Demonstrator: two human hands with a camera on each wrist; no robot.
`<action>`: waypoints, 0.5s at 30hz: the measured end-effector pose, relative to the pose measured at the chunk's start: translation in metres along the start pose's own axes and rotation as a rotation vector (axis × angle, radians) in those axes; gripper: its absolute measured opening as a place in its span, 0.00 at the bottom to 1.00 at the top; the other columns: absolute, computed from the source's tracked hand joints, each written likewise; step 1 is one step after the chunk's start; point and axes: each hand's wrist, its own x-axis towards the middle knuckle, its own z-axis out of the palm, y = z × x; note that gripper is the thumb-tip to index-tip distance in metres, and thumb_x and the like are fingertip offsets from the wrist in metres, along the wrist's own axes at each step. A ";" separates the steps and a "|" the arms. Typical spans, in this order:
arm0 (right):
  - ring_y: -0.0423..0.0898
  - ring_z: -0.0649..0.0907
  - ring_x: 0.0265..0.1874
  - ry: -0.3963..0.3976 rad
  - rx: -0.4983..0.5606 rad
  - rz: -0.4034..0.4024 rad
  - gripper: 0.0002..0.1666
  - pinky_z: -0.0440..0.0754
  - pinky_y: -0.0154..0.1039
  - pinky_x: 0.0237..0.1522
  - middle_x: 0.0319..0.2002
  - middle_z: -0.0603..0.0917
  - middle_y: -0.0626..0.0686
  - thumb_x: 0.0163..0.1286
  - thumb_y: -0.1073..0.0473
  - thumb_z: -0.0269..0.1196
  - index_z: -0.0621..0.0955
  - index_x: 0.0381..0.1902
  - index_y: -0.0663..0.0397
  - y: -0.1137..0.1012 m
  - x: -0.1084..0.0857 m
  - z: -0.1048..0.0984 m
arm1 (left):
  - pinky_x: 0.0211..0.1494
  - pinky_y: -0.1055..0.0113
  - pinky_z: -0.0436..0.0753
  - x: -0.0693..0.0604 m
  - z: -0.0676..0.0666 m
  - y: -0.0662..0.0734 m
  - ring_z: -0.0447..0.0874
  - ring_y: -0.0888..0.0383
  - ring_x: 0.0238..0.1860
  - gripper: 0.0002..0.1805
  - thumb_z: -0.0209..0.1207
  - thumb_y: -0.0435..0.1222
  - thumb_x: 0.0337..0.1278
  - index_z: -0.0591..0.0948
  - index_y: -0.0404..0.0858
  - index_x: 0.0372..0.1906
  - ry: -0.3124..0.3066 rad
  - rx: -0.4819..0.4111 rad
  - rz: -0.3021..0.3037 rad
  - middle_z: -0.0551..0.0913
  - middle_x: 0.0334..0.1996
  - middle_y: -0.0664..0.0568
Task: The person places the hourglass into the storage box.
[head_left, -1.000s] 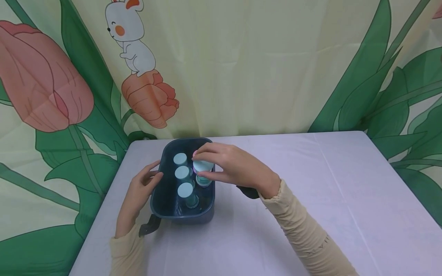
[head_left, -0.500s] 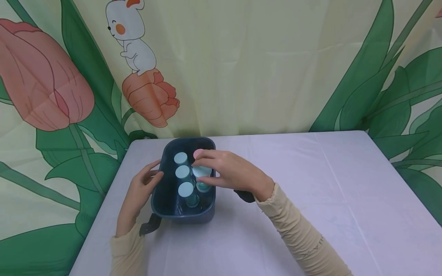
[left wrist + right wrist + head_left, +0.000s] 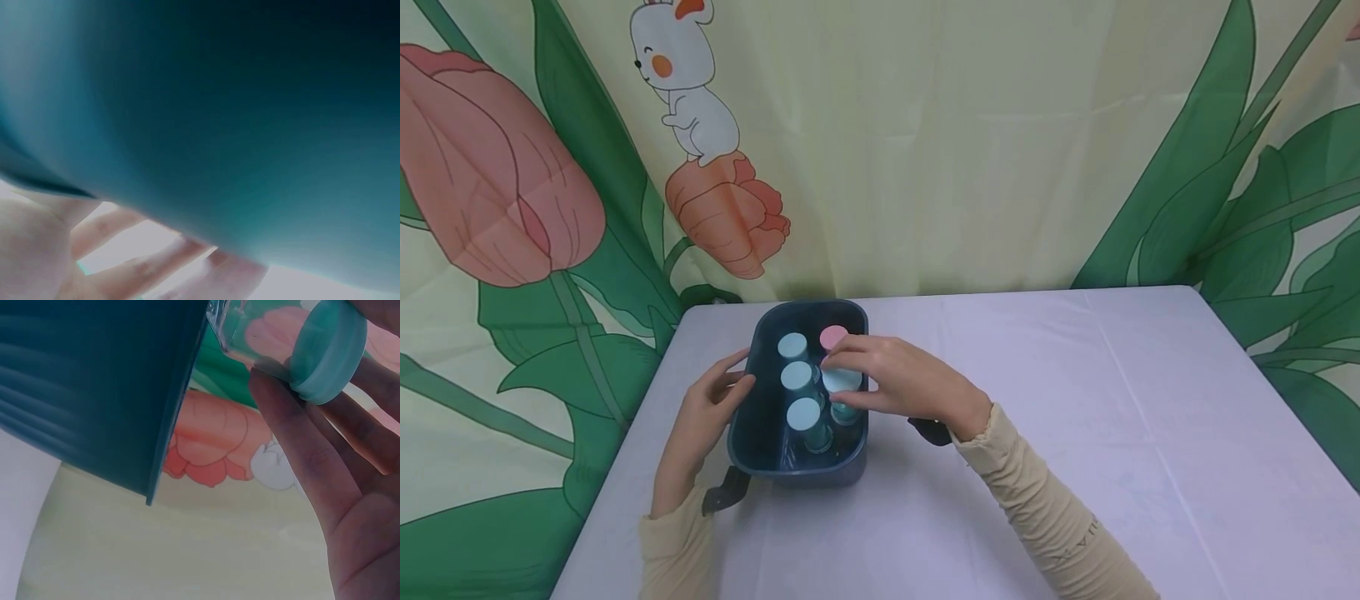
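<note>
My right hand (image 3: 910, 379) pinches a clear jar with a pale teal lid (image 3: 841, 380) over the right side of a dark blue plastic bin (image 3: 801, 477). In the right wrist view, the fingers and thumb are at the jar's teal lid (image 3: 329, 353), beside the bin's rim. Against the bin's left side rests my left hand (image 3: 703, 408), its fingers loosely extended. The left wrist view shows fingers (image 3: 140, 272) along the outside of the blue wall (image 3: 187, 125). Several jars stand inside, with teal lids (image 3: 796, 376) on the left and a pink lid (image 3: 833, 336) at the back right.
The bin stands toward the left of a table with a white cloth (image 3: 1037, 433). Behind hangs a printed curtain (image 3: 970, 150) with a rabbit, a carrot and tulips. Dark straps (image 3: 931, 431) show at the wrists.
My right hand has moved slightly down and toward me with the teal-lidded jar. The pink lid behind it has come into view. My left hand and the bin stay put.
</note>
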 end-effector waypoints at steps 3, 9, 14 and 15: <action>0.41 0.84 0.44 -0.011 0.012 0.010 0.22 0.82 0.30 0.51 0.50 0.83 0.51 0.61 0.56 0.73 0.84 0.51 0.58 0.001 0.000 0.003 | 0.58 0.40 0.79 0.000 0.000 0.000 0.76 0.38 0.63 0.34 0.56 0.56 0.67 0.65 0.51 0.75 0.001 0.001 -0.003 0.75 0.65 0.37; 0.42 0.84 0.45 -0.037 0.014 0.023 0.22 0.82 0.30 0.52 0.50 0.83 0.51 0.61 0.56 0.73 0.84 0.51 0.58 0.003 0.000 0.010 | 0.59 0.39 0.78 -0.001 -0.001 0.000 0.76 0.37 0.63 0.35 0.55 0.56 0.68 0.65 0.51 0.75 0.002 0.005 -0.005 0.74 0.65 0.37; 0.42 0.84 0.44 -0.068 0.018 0.037 0.21 0.82 0.29 0.51 0.49 0.83 0.50 0.61 0.55 0.73 0.84 0.50 0.57 0.005 0.001 0.016 | 0.59 0.39 0.79 -0.001 0.000 0.000 0.76 0.37 0.63 0.34 0.56 0.56 0.68 0.65 0.51 0.75 0.001 0.004 0.001 0.74 0.65 0.37; 0.41 0.84 0.44 -0.074 0.016 0.039 0.21 0.82 0.29 0.51 0.48 0.83 0.50 0.62 0.55 0.73 0.84 0.50 0.57 0.005 0.001 0.017 | 0.58 0.40 0.79 -0.001 0.000 0.000 0.77 0.38 0.63 0.34 0.56 0.56 0.68 0.65 0.51 0.75 0.002 0.004 0.003 0.75 0.65 0.37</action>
